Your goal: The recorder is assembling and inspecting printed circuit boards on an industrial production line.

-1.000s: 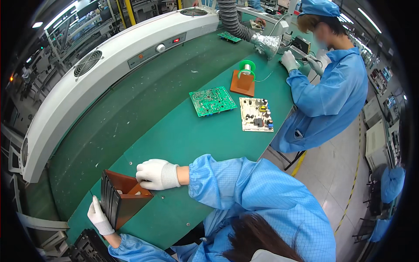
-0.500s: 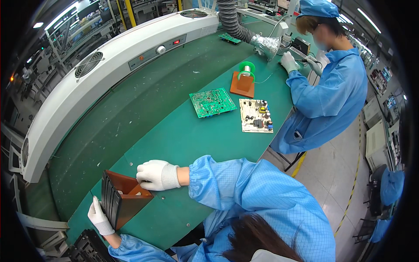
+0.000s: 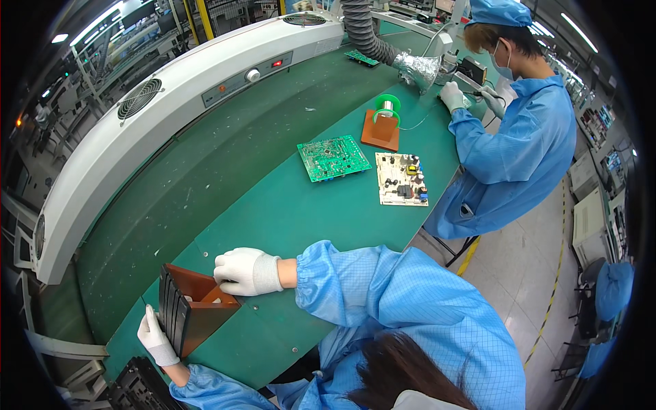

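Our white-gloved left hand (image 3: 156,336) lies against the ribbed black panel (image 3: 175,316) of a reddish-brown, open-topped box (image 3: 205,325) on the flat green surface (image 3: 294,229); we cannot tell whether it grips. Our white-gloved right hand (image 3: 244,271) curls at the box's right edge, fingertips hidden, so we cannot tell if they clamp anything.

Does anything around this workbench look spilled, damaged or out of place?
Only the pale flecks on the dark green strip beside the white housing: they look untidy on the otherwise plain surface, though I can't tell scraps from scuffs. Nothing looks spilled around the brown-and-black holder.
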Demonstrator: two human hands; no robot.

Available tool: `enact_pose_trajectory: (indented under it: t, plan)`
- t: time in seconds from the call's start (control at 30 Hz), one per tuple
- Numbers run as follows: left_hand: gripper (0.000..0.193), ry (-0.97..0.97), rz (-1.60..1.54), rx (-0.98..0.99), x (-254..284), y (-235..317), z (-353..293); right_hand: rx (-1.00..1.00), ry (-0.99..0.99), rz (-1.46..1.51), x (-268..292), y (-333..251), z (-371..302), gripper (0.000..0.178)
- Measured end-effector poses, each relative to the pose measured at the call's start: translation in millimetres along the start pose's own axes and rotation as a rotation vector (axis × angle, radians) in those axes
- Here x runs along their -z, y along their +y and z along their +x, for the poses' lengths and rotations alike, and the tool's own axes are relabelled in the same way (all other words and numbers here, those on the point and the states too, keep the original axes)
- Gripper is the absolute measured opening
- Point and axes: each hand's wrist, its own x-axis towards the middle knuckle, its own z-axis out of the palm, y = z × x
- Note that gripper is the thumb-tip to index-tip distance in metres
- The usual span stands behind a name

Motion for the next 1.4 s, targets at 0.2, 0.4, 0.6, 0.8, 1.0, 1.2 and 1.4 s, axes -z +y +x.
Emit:
enact_pose_trajectory:
  t: [0.2,0.4,0.6,0.8,1.0,1.2,1.4]
  plan:
    - [0.045,0.064,0.006,-0.087,0.7,-3.2,-7.0,0.014,-0.017,0.005,-0.7,-6.5,2.2,0.018]
    - [0.040,0.042,0.169,-0.280,-0.5,10.8,-8.7,0.115,0.044,0.016,0.5,0.4,2.1,0.014]
    - [0.042,0.045,0.199,-0.131,-8.7,26.9,-13.1,0.136,0.011,0.013,5.4,-3.7,6.8,0.010]
    - [0.047,0.066,0.193,-0.220,-6.1,20.5,-12.2,0.090,-0.026,0.028,4.7,-11.4,9.6,0.010]
    - [0.048,0.031,0.232,-0.212,1.5,19.1,-12.2,0.038,-0.065,0.074,-0.3,-16.0,12.6,0.017]
    - [0.049,0.068,0.226,-0.172,-2.0,16.6,-16.6,0.043,-0.089,0.087,0.1,-13.7,9.4,0.027]
    - [0.035,-0.002,0.360,-0.308,-10.9,9.3,-5.1,0.073,-0.016,0.040,3.9,-14.0,3.8,0.025]
